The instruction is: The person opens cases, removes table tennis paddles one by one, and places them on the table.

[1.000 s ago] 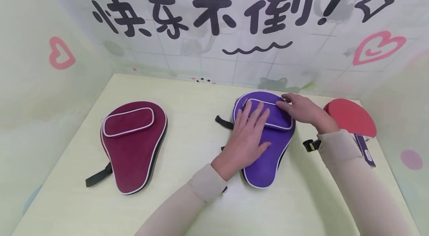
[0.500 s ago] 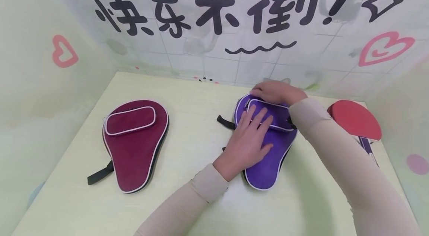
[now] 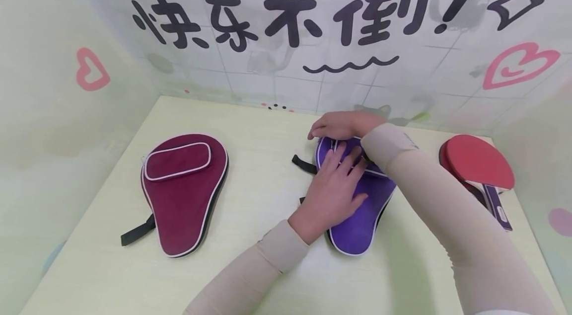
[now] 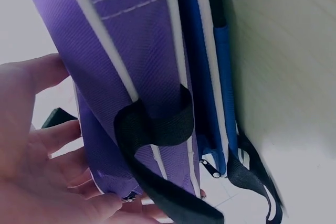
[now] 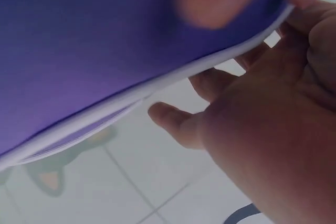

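Observation:
A purple paddle-shaped table tennis bat case (image 3: 353, 235) with white piping lies right of centre in the head view. My left hand (image 3: 330, 191) rests on its front pocket, fingers spread. Around the case's far edge reaches my right hand (image 3: 341, 123), fingertips bent down by its upper left corner. In the right wrist view its thumb stands apart from the white piping, and no zipper pull shows between the fingers. The left wrist view shows a blue case (image 4: 223, 77) against the purple one's underside, plus a black strap (image 4: 157, 182).
A maroon bat case (image 3: 183, 205) with a black strap lies at the left of the table (image 3: 259, 156). Red table tennis bats (image 3: 480, 161) overlap at the right edge. Behind the table stands a printed wall (image 3: 290, 91).
My right hand has moved left along the far edge of the purple case, from its upper right side to its upper left corner. The left hand stays on the pocket.

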